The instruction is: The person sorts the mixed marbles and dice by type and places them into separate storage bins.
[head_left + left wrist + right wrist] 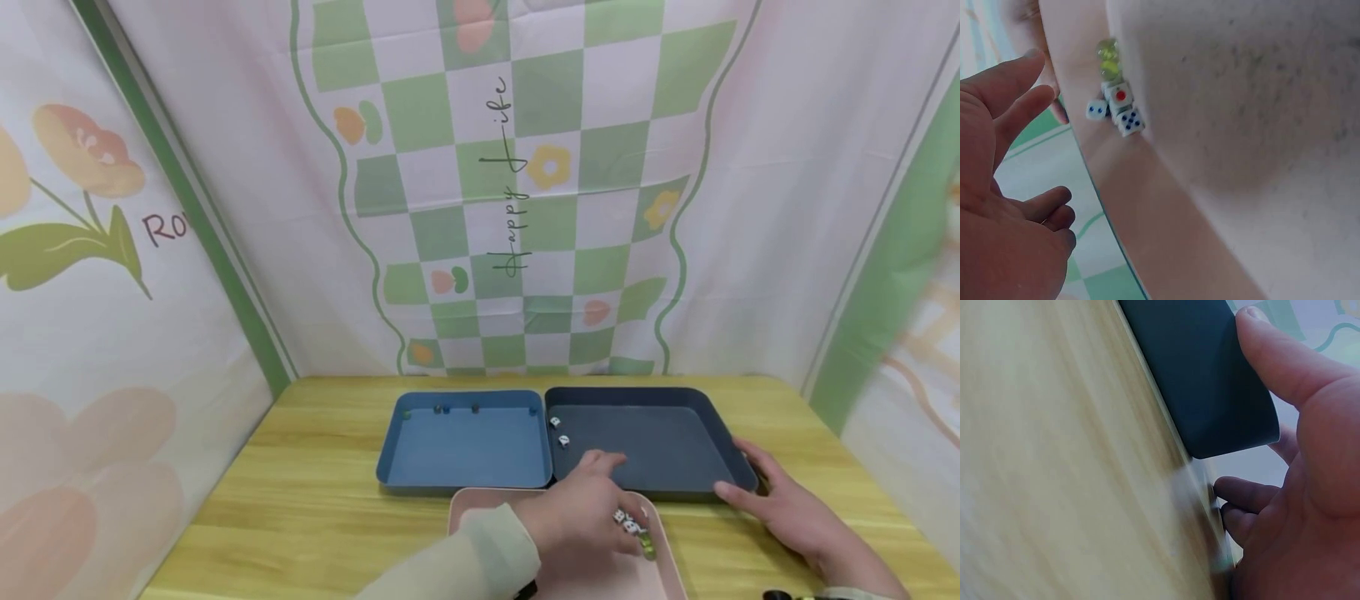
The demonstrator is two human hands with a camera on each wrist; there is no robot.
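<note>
Hovering over the pink tray (592, 581): the left hand (581, 507), its grip loose.
White dice (628, 526) and green marbles (648, 547) lie by that tray's wall; the right hand (798, 512) holds the dark tray (652, 437).

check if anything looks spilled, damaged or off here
Nothing looks spilled or broken. In the left wrist view, dark specks dot the floor of the pink tray; they look odd, perhaps like dirt, though I can't tell.
</note>
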